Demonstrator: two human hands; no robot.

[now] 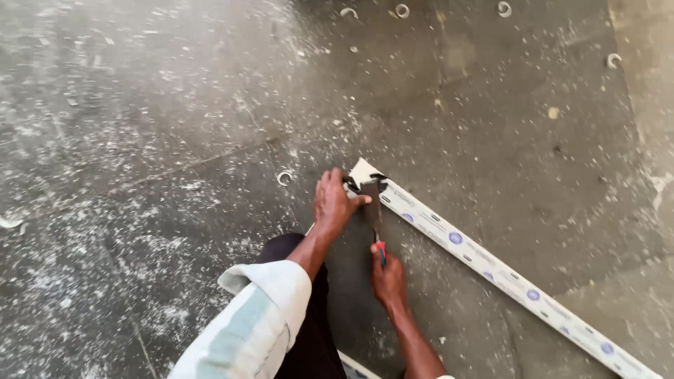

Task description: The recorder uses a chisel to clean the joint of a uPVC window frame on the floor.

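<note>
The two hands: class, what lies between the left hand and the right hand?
In the head view, the tool's dark blade runs from the left hand down to the right hand, over grey floor.

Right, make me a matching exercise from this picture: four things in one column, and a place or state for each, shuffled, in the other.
Things:
1. left hand
2. right hand
3. white strip
4. small white rings

Places or states:
A. scattered on the grey floor near the top edge
B. grips a red and blue tool handle
C. lies flat, running diagonally to the lower right corner
D. presses on the strip's upper end

Pairs: 1-D, 2-B, 3-C, 4-A
</note>
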